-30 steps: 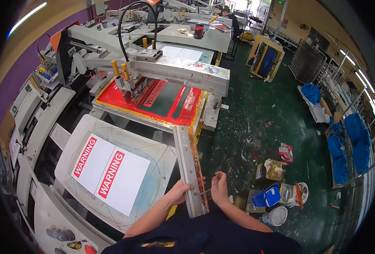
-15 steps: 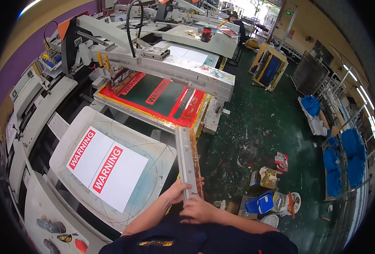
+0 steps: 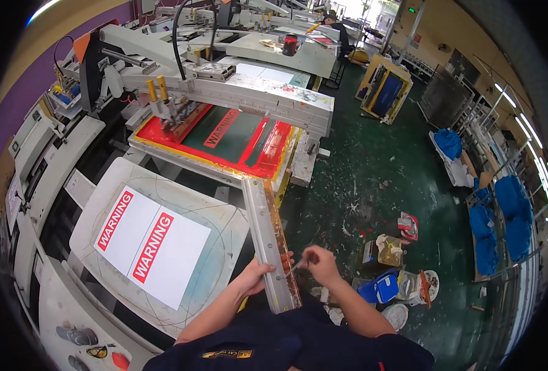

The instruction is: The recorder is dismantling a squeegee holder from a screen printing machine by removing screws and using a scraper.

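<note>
The bar (image 3: 266, 241) slants in front of the person's body, right of the pallet (image 3: 224, 244), its far end at the near edge of the screen (image 3: 246, 136); whether those 2 touch, I cannot tell. The left hand (image 3: 253, 276) is clamped around the bar, thumb on its face. The right hand (image 3: 321, 264) pinches a thin rod (image 3: 295, 268) that reaches the bar's right side. On the pallet lies 1 white sheet (image 3: 184, 263) with 2 red prints. A blue tub (image 3: 380, 288) stands on the green floor (image 3: 348, 179).

That left hand (image 3: 253, 276) is gripping a metal bar (image 3: 263, 238) — that right hand (image 3: 321, 264) pinching a thin rod (image 3: 294, 269) beside it.
</note>
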Motion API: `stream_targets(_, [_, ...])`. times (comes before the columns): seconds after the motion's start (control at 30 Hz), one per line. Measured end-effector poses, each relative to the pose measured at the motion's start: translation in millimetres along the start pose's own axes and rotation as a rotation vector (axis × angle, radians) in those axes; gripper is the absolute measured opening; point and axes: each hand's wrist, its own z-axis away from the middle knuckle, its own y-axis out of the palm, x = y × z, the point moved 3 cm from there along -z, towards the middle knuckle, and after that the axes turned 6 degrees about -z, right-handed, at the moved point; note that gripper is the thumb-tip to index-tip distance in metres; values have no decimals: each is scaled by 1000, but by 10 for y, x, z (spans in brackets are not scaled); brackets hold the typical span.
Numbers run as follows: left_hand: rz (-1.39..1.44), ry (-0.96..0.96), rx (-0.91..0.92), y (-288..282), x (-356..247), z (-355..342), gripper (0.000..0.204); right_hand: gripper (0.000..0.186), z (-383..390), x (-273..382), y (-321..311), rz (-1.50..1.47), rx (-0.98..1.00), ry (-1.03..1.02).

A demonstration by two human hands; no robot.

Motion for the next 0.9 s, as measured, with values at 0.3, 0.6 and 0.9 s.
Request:
stream_targets(0.3, [-118, -57, -49, -127, 287, 90, 68, 24, 36, 909, 512, 218, 334, -331])
stream_targets(0.6, [-87, 81, -96, -12, 216, 201, 75, 40, 474, 721, 488, 262, 114, -175])
stream_targets(0.9, [-72, 113, -152, -44, 182, 122, 75, 24, 454, 350, 632, -474, 254, 661])
